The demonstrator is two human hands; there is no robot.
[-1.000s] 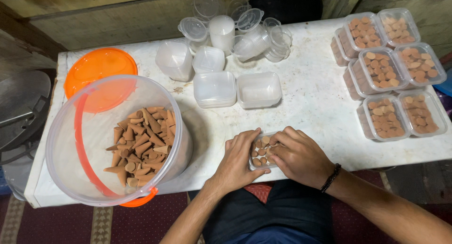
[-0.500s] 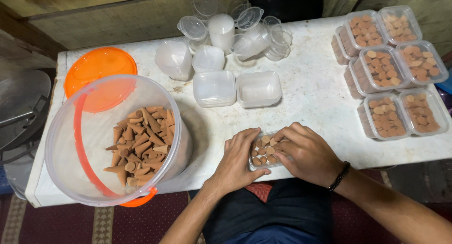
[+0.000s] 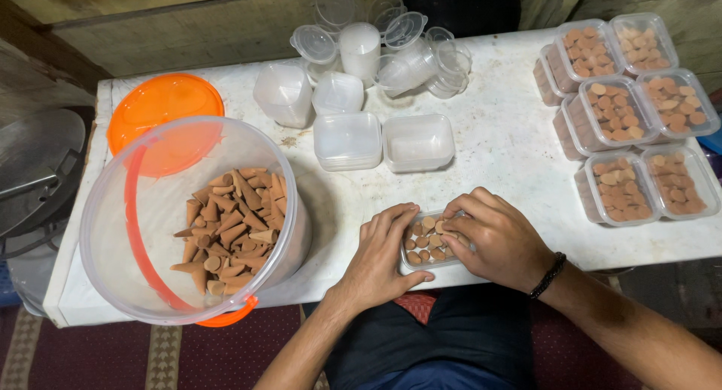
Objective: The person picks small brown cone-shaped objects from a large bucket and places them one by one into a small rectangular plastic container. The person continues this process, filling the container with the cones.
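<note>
**Packing cones into a small tub**

Pressing in from both sides, the left hand (image 3: 383, 251) and the right hand (image 3: 492, 236) meet over a small clear tub (image 3: 426, 243) at the near edge of the white worktop (image 3: 489, 145). The tub holds brown cones (image 3: 421, 239) standing on end, their round bases up. Left fingers lie loosely spread, their tips on the tub's left rim and the cones beside it. Right fingers are curled and drawn together at the tub's right end, tips down among the cones; whether they pinch 1 cannot be told. A dark band (image 3: 547, 275) circles the right wrist.

To the left stands a large clear bucket (image 3: 113, 232) with an orange handle, holding a loose heap of cones (image 3: 226, 221). Its orange lid (image 3: 162, 108) lies flat behind it. Behind the hands sit 2 empty tubs (image 3: 383, 140) side by side, with stacked tubs and clear lids (image 3: 376, 40) farther back. At the right end, filled, lidded tubs (image 3: 628, 115) are set close together.
</note>
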